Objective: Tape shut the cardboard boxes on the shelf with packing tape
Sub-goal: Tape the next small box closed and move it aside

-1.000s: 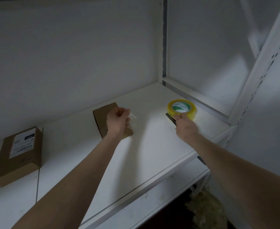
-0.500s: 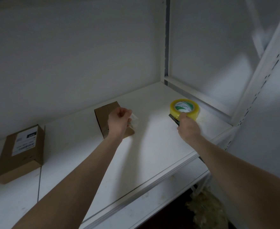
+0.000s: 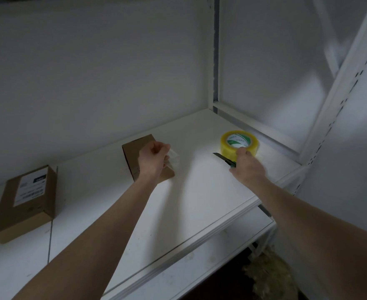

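On the shelf, mid-span, my L hand is curled tight, pinching a cut strip of clear tape that hangs off the fingers just over the right end of the small box. R hand is closed round the cutter, tip pointing left, right up against the roll, which lies flat near the back-right corner; can't tell if my fingertips also touch the roll. 2nd box lies well apart at far left, label up; can't see whether it's taped. Step now, I reckon: lay this strip along the flap seam. To do it well: keep the strip taut, sticky side down, & don't let it fold on itself, since it's thin & prob clings to skin. Line up w/ the seam first, tack one end, smooth along w/ thumb, wrap ends over the edges. Box looks light & may slide, so park the cutter by the roll & steady the box w/ R hand. Can't tell if the blade's out, so set it down pointing away.
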The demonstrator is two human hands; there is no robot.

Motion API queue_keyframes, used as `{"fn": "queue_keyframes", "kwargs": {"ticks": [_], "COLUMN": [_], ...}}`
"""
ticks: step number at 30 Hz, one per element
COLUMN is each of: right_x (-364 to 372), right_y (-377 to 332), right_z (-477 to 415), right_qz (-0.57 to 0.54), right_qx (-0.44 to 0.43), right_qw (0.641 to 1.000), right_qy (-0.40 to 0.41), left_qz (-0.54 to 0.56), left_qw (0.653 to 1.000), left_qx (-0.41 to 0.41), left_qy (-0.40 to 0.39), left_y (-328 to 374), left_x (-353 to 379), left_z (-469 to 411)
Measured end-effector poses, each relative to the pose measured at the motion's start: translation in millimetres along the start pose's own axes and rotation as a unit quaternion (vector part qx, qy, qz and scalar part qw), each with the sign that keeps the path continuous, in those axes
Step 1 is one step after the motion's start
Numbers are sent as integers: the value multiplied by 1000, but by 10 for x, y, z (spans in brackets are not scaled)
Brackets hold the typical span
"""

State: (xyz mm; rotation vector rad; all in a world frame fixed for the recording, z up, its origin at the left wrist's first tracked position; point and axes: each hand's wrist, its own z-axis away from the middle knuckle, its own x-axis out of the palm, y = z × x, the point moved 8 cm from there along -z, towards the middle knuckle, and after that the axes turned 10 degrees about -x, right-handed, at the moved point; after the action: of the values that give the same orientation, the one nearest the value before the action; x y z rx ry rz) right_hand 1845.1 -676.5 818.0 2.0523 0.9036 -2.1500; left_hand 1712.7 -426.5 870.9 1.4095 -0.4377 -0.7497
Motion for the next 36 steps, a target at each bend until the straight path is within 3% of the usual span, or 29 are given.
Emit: {"fn": "queue_keyframes", "kwargs": {"ticks": [10, 13, 15, 18, 23, 26, 28, 32, 36], "right_x": [-7, -134, -157, -13, 520, 528, 553, 801, 983], "right_y": [-2, -229, -507, -1026, -1508, -1562, -1712, -2181, -2295], "right_z": [47, 17, -45, -94, -94, -244, -311, -332, -368], "right_qz": [4, 65, 32, -24, -108, -197, -168, -79, -23], "right_qx": [0, -53, -108, -192, -221, -210, -241, -325, -317], "right_qw": [1000, 996, 993, 981, 960, 955, 954, 933, 930], "right_qy": [-9, 35, 40, -13, -135, -67, -59, -134, -185], "left_qz": [-7, -20, -23, -15, 4, -34, -67, -115, -189], "left_qw": [1000, 1000, 1000, 1000, 1000, 999, 997, 992, 979], "left_qx": [4, 0, -2, -1, -21, -16, -8, -4, 6], "left_qy": [-7, -5, -8, -14, -8, -20, -35, -53, -73], "left_y": [39, 48, 66, 107, 81, 88, 91, 92, 104], "left_x": [-36, -68, -114, -200, -422, -552, -620, -739, -805], "left_z": [48, 75, 107, 154, 212, 267, 312, 400, 471]}}
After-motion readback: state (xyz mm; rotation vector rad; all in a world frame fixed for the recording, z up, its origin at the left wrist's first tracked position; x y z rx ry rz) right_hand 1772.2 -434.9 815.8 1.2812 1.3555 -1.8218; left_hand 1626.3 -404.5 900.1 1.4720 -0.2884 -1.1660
